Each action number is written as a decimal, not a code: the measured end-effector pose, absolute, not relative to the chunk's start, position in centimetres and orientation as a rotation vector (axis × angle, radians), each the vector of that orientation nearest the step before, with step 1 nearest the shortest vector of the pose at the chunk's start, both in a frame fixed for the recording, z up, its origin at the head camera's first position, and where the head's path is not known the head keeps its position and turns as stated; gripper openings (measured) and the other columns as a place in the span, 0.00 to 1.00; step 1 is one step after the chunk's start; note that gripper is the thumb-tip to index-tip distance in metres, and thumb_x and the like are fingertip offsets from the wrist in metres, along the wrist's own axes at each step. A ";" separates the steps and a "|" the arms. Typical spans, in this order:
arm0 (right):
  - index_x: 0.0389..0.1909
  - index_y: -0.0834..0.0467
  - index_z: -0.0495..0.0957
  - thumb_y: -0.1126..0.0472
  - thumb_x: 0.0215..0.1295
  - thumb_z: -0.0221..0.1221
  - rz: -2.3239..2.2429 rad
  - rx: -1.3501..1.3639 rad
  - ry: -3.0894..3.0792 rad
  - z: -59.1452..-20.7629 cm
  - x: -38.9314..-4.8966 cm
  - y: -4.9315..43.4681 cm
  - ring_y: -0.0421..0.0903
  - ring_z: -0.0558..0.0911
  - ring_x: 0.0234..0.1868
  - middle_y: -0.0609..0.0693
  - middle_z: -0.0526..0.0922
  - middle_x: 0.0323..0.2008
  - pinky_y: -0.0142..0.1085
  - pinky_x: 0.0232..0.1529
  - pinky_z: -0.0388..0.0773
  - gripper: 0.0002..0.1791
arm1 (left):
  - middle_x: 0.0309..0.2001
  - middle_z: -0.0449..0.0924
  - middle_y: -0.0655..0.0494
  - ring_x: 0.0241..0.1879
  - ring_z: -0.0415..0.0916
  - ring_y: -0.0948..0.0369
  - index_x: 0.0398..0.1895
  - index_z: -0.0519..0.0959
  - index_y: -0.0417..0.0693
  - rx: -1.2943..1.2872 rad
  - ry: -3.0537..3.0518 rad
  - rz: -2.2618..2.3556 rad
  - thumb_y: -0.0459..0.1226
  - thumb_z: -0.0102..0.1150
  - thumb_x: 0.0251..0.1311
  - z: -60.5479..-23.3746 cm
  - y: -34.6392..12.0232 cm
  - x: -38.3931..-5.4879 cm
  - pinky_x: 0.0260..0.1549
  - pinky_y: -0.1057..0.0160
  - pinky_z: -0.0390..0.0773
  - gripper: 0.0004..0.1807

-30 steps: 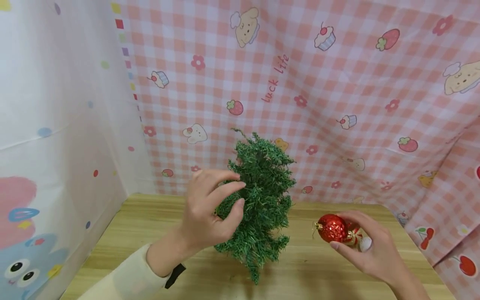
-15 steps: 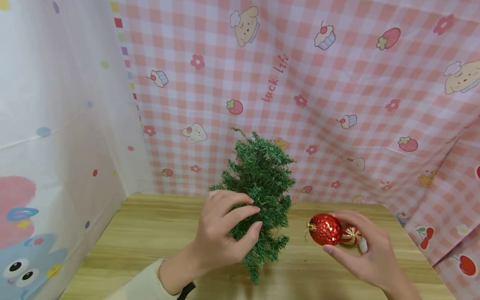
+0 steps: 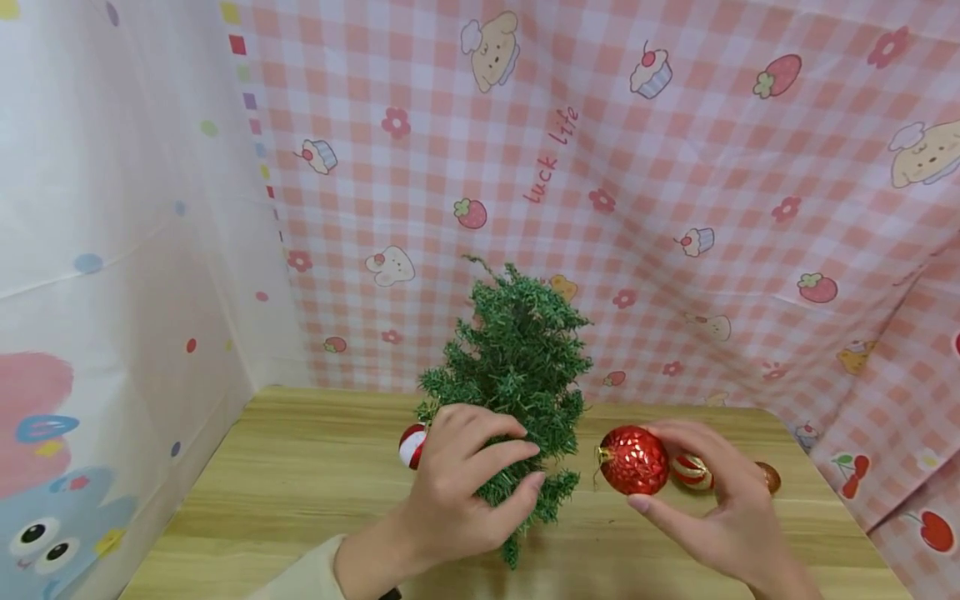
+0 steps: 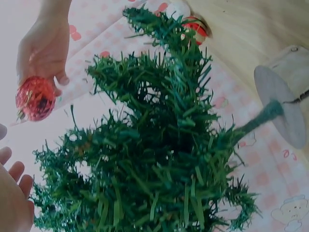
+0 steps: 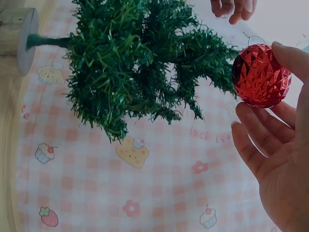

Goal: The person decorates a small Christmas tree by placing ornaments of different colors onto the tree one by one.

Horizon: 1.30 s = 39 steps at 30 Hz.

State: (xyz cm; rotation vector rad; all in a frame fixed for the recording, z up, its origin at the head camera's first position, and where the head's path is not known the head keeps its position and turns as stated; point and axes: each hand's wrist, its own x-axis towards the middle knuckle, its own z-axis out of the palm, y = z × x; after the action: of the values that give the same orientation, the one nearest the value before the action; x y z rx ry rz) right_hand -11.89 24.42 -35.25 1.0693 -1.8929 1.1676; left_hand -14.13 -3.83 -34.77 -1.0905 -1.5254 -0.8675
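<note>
A small green artificial Christmas tree (image 3: 517, 358) stands upright in the middle of the table. My right hand (image 3: 720, 500) holds a shiny red faceted bauble (image 3: 636, 460) between thumb and fingers, to the right of the tree. The bauble's gold cap and thin hanging loop (image 5: 253, 37) point toward the tree. My left hand (image 3: 476, 483) is in front of the tree's left side with its fingers bent loosely and nothing between them. Past that hand, a red-and-white ornament (image 3: 412, 446) shows at the tree's lower left, partly hidden.
Behind my right hand lie a red-and-gold striped bauble (image 3: 692, 472) and a brownish ball (image 3: 768, 477) on the wooden table (image 3: 247, 500). The tree has a round base (image 4: 280, 106). A pink checked cloth (image 3: 420, 183) hangs close behind the table.
My left hand has moved right and down across the tree front, uncovering the red-and-white ornament. My right hand has carried the red bauble left, nearer the tree.
</note>
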 end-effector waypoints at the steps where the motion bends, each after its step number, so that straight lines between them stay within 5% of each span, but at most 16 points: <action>1: 0.54 0.77 0.78 0.52 0.59 0.77 1.165 1.070 -1.894 -35.3 -11.9 24.3 0.40 0.84 0.54 0.59 0.84 0.54 0.25 0.53 0.80 0.36 | 0.38 0.86 0.53 0.37 0.80 0.57 0.36 0.88 0.49 -1.096 -1.529 -0.869 0.41 0.60 0.70 -34.9 -3.7 -14.1 0.42 0.57 0.75 0.09; 22: 0.53 0.75 0.80 0.49 0.63 0.74 1.077 1.109 -1.830 -35.5 -12.2 21.4 0.39 0.83 0.48 0.60 0.85 0.51 0.24 0.45 0.78 0.33 | 0.36 0.86 0.59 0.32 0.76 0.62 0.30 0.90 0.51 -1.116 -1.582 -0.841 0.32 0.72 0.53 -36.2 -2.2 -13.9 0.39 0.65 0.72 0.04; 29: 0.52 0.74 0.81 0.45 0.65 0.71 1.034 1.066 -1.851 -35.5 -12.1 21.5 0.38 0.82 0.46 0.59 0.85 0.50 0.23 0.45 0.78 0.35 | 0.35 0.88 0.57 0.32 0.78 0.62 0.31 0.90 0.48 -1.121 -1.530 -0.856 0.30 0.62 0.62 -35.8 -2.5 -14.1 0.38 0.65 0.72 0.09; 39: 0.52 0.75 0.81 0.43 0.64 0.70 1.043 0.989 -1.855 -35.3 -12.5 21.8 0.36 0.82 0.45 0.57 0.86 0.49 0.22 0.46 0.77 0.36 | 0.34 0.90 0.54 0.33 0.81 0.59 0.34 0.90 0.43 -1.140 -1.496 -0.894 0.28 0.62 0.63 -34.2 -2.8 -14.6 0.38 0.64 0.75 0.08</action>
State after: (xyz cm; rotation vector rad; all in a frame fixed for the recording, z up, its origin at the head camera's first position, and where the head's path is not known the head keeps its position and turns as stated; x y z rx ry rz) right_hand -12.47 21.76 -35.32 0.9894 -1.8554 1.0427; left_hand -14.58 -2.77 -34.18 -1.1396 -1.4965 -0.8941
